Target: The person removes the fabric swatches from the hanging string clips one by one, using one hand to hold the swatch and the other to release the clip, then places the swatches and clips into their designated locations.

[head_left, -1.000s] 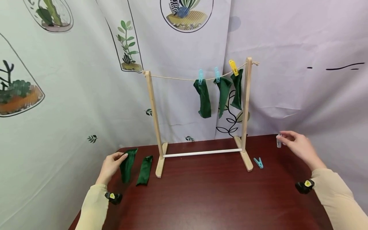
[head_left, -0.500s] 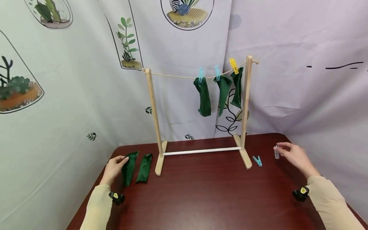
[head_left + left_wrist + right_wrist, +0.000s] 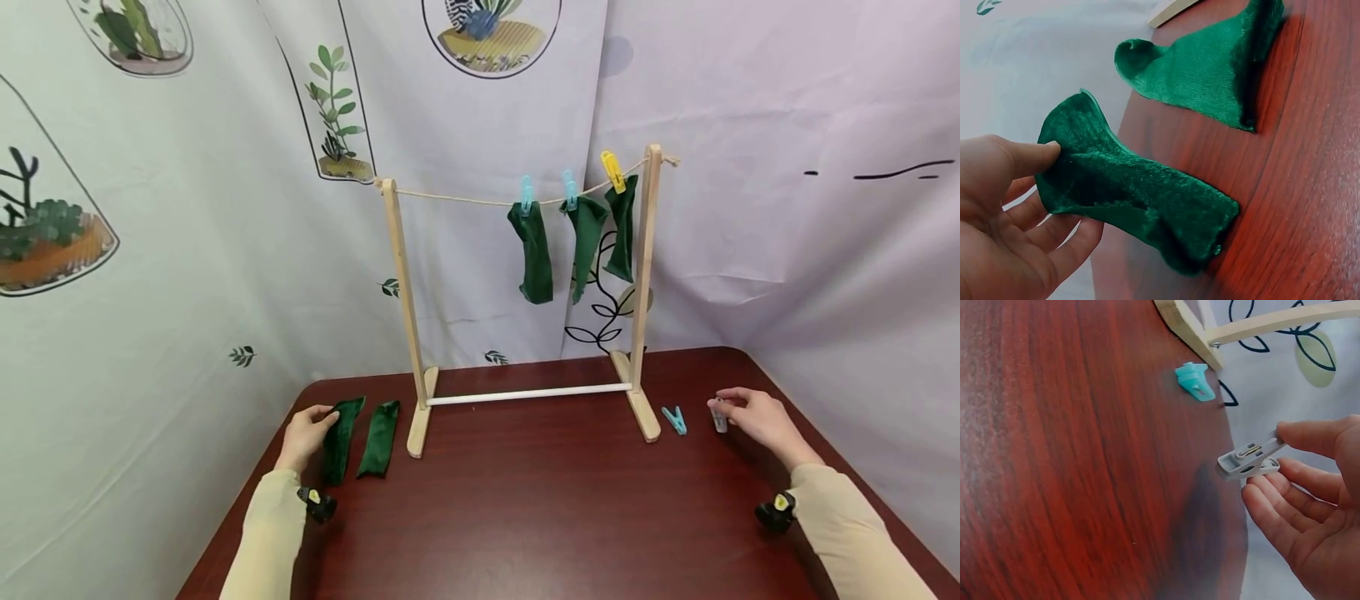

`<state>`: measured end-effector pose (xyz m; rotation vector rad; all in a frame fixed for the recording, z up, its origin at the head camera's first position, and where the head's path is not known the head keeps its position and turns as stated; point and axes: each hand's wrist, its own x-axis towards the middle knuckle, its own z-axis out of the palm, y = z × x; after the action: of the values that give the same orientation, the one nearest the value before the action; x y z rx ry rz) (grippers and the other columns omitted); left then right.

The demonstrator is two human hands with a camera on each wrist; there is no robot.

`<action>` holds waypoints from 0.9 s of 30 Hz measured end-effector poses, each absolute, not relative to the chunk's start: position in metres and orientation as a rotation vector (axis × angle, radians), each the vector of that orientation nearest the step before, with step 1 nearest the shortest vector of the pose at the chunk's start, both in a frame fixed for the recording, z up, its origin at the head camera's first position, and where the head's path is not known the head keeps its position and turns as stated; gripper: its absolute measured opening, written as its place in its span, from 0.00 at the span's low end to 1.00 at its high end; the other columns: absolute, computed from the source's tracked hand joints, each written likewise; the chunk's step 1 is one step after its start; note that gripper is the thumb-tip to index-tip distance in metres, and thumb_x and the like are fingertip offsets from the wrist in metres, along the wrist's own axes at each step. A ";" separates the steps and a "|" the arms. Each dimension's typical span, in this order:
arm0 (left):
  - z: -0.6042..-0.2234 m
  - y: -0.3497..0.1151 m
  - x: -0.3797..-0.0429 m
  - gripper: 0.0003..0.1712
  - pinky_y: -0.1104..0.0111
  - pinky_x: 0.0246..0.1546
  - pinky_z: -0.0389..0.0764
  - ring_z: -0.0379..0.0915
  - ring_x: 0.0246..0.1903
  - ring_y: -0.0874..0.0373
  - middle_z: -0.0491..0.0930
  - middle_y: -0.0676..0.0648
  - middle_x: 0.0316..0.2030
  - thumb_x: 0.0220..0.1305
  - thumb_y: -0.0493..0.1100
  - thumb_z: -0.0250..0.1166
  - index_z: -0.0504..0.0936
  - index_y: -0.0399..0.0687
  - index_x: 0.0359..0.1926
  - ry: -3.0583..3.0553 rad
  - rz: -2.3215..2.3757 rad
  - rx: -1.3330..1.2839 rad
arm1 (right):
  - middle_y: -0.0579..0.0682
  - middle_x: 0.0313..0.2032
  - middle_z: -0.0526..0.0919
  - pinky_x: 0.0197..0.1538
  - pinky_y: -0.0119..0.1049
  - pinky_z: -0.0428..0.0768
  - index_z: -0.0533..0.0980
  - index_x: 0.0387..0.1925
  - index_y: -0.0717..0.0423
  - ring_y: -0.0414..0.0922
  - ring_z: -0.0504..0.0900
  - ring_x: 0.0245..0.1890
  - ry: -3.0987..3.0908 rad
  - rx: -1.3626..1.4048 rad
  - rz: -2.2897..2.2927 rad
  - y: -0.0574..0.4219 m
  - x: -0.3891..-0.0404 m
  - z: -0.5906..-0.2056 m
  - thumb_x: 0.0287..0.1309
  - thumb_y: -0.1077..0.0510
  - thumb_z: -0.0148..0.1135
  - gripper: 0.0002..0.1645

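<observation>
At the table's left side my left hand (image 3: 303,435) pinches one end of a green velvety sock (image 3: 1141,187) between thumb and fingers; the sock's far end reaches down to the tabletop. Just right of it lies a second green sock (image 3: 378,439). Over at the right, my right hand (image 3: 761,423) holds a pale grey clothespin (image 3: 1250,456) by its handles, thumb on one side and fingers on the other, low over the table. A light blue clothespin (image 3: 676,420) lies on the wood to the left of that hand.
A wooden drying rack (image 3: 403,292) stands at the back with a cord between its posts. Three green socks (image 3: 534,258) hang toward its right end from two blue clothespins (image 3: 527,196) and a yellow clothespin (image 3: 613,172). A printed cloth backdrop (image 3: 225,208) surrounds the dark red table (image 3: 525,500).
My right hand has come down and nearer with the grey clothespin, closer to the blue one. The left hand has shifted slightly right and down, still holding the sock.
</observation>
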<state>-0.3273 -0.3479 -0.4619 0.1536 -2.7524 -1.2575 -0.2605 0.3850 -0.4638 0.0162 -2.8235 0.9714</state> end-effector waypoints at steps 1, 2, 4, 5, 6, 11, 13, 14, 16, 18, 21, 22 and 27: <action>-0.463 -0.348 -0.329 0.26 0.62 0.37 0.77 0.74 0.44 0.43 0.72 0.26 0.58 0.77 0.44 0.56 0.72 0.27 0.64 -2.747 -1.276 0.156 | 0.65 0.40 0.85 0.38 0.48 0.80 0.73 0.58 0.77 0.52 0.87 0.33 -2.830 0.011 0.975 0.385 -0.261 -0.465 0.72 0.48 0.59 0.33; -0.464 -0.348 -0.330 0.26 0.62 0.37 0.77 0.74 0.44 0.44 0.72 0.26 0.58 0.77 0.44 0.56 0.72 0.27 0.64 -2.743 -1.299 0.162 | 0.66 0.40 0.85 0.38 0.47 0.80 0.73 0.58 0.77 0.52 0.87 0.33 -2.836 0.009 0.976 0.385 -0.262 -0.466 0.72 0.48 0.59 0.33; -0.465 -0.348 -0.332 0.26 0.63 0.35 0.76 0.73 0.42 0.45 0.72 0.27 0.56 0.77 0.44 0.57 0.72 0.27 0.64 -2.726 -1.353 0.172 | 0.67 0.41 0.85 0.36 0.43 0.80 0.73 0.58 0.77 0.52 0.86 0.34 -2.846 0.000 0.982 0.385 -0.263 -0.469 0.72 0.48 0.59 0.33; -0.466 -0.347 -0.333 0.26 0.64 0.35 0.76 0.73 0.42 0.45 0.72 0.27 0.56 0.77 0.44 0.57 0.72 0.27 0.64 -2.722 -1.367 0.177 | 0.67 0.42 0.85 0.36 0.43 0.80 0.73 0.58 0.77 0.53 0.86 0.35 -2.850 -0.004 0.988 0.384 -0.263 -0.469 0.72 0.47 0.59 0.34; -0.467 -0.347 -0.334 0.26 0.64 0.35 0.76 0.73 0.43 0.45 0.72 0.27 0.56 0.76 0.44 0.57 0.72 0.27 0.64 -2.720 -1.375 0.183 | 0.68 0.43 0.84 0.36 0.43 0.80 0.73 0.58 0.78 0.53 0.86 0.35 -2.855 -0.006 0.989 0.384 -0.264 -0.470 0.72 0.47 0.59 0.34; -0.472 -0.346 -0.337 0.25 0.57 0.43 0.77 0.72 0.50 0.38 0.72 0.26 0.57 0.76 0.42 0.57 0.72 0.26 0.63 -2.725 -1.366 0.193 | 0.67 0.43 0.84 0.36 0.44 0.80 0.74 0.56 0.77 0.54 0.83 0.37 -2.877 -0.009 0.980 0.379 -0.267 -0.474 0.71 0.46 0.60 0.34; -0.474 -0.344 -0.338 0.24 0.51 0.48 0.76 0.71 0.53 0.35 0.71 0.25 0.57 0.76 0.41 0.56 0.71 0.24 0.63 -2.725 -1.365 0.187 | 0.65 0.42 0.84 0.36 0.43 0.79 0.75 0.55 0.77 0.52 0.82 0.36 -2.886 -0.016 0.981 0.377 -0.270 -0.475 0.70 0.45 0.60 0.35; -0.474 -0.343 -0.338 0.24 0.48 0.51 0.74 0.70 0.55 0.33 0.70 0.24 0.58 0.76 0.40 0.56 0.71 0.24 0.63 -2.730 -1.369 0.185 | 0.64 0.41 0.85 0.36 0.43 0.78 0.75 0.54 0.77 0.51 0.82 0.36 -2.891 -0.023 0.982 0.376 -0.271 -0.477 0.70 0.45 0.61 0.35; -0.476 -0.342 -0.339 0.24 0.43 0.56 0.71 0.67 0.58 0.31 0.68 0.23 0.60 0.76 0.40 0.56 0.70 0.24 0.64 -2.734 -1.393 0.187 | 0.63 0.39 0.85 0.37 0.44 0.79 0.75 0.53 0.78 0.51 0.82 0.35 -2.898 -0.037 0.997 0.375 -0.273 -0.479 0.69 0.44 0.62 0.35; -0.477 -0.340 -0.340 0.25 0.41 0.58 0.69 0.65 0.60 0.29 0.66 0.23 0.62 0.76 0.39 0.55 0.70 0.24 0.64 -2.740 -1.406 0.194 | 0.62 0.39 0.85 0.37 0.45 0.79 0.75 0.53 0.78 0.51 0.81 0.36 -2.905 -0.059 1.013 0.374 -0.275 -0.481 0.68 0.44 0.62 0.36; -0.480 -0.340 -0.342 0.25 0.40 0.59 0.68 0.64 0.61 0.29 0.65 0.23 0.63 0.76 0.40 0.55 0.70 0.24 0.64 -2.750 -1.405 0.206 | 0.62 0.38 0.84 0.37 0.45 0.80 0.76 0.51 0.78 0.52 0.81 0.36 -2.908 -0.086 1.035 0.373 -0.277 -0.483 0.68 0.43 0.62 0.37; -0.481 -0.340 -0.343 0.25 0.40 0.59 0.68 0.64 0.60 0.29 0.66 0.23 0.63 0.76 0.40 0.55 0.70 0.24 0.64 -2.754 -1.394 0.209 | 0.62 0.38 0.84 0.37 0.44 0.79 0.76 0.51 0.78 0.52 0.81 0.36 -2.908 -0.096 1.041 0.372 -0.278 -0.483 0.68 0.42 0.62 0.37; -0.485 -0.340 -0.347 0.24 0.41 0.57 0.70 0.67 0.58 0.29 0.68 0.23 0.62 0.75 0.39 0.56 0.71 0.24 0.64 -2.772 -1.335 0.229 | 0.63 0.39 0.83 0.37 0.43 0.79 0.76 0.51 0.77 0.53 0.80 0.37 -2.910 -0.133 1.090 0.371 -0.282 -0.484 0.68 0.42 0.61 0.37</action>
<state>-0.3470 -0.3402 -0.4847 0.2294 -2.7722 -1.3349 -0.2822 0.3712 -0.4842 -0.1326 -2.9101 1.0898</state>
